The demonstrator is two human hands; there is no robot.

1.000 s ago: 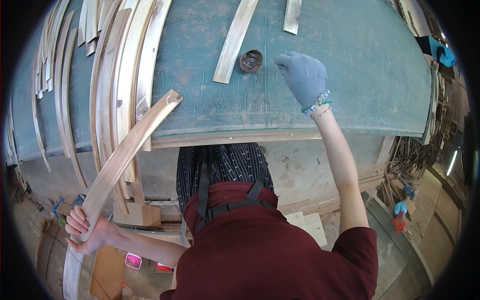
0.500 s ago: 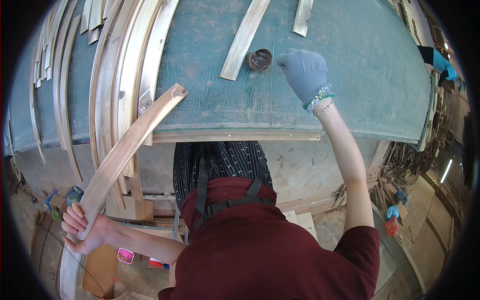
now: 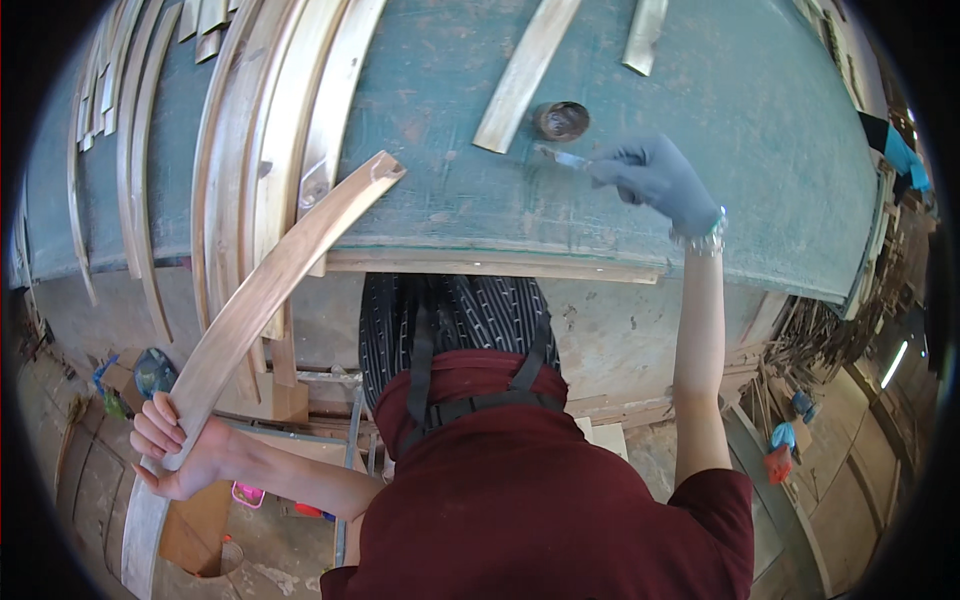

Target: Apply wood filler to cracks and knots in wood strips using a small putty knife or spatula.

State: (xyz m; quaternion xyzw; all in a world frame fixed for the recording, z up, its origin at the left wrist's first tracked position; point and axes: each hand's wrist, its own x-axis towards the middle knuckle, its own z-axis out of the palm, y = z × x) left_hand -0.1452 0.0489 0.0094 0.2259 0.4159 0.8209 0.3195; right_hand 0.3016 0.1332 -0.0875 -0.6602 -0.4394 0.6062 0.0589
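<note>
My bare left hand (image 3: 172,445) is wrapped round the lower part of a wooden plank (image 3: 262,290). The plank slants up to the right, and its far end, with a notched mark, lies over the green table's near edge. On my right hand (image 3: 665,185) is a grey glove, its fingers closed on a small flat tool (image 3: 567,159) that looks like a putty knife with a brown tip. A round cup (image 3: 562,121) of dark brown stuff stands just beyond the tool's tip, apart from it.
The green table (image 3: 430,190) stretches across in front of me. Several long wooden strips (image 3: 270,170) lie side by side on its left, some overhanging the near edge. Two more strips, one long (image 3: 527,75) and one short (image 3: 645,38), lie beyond the cup. Scrap sticks (image 3: 800,335) are piled at right.
My right hand has drawn back from the cup toward me and to the right, bringing the tool out of it. My left hand still grips the plank.
</note>
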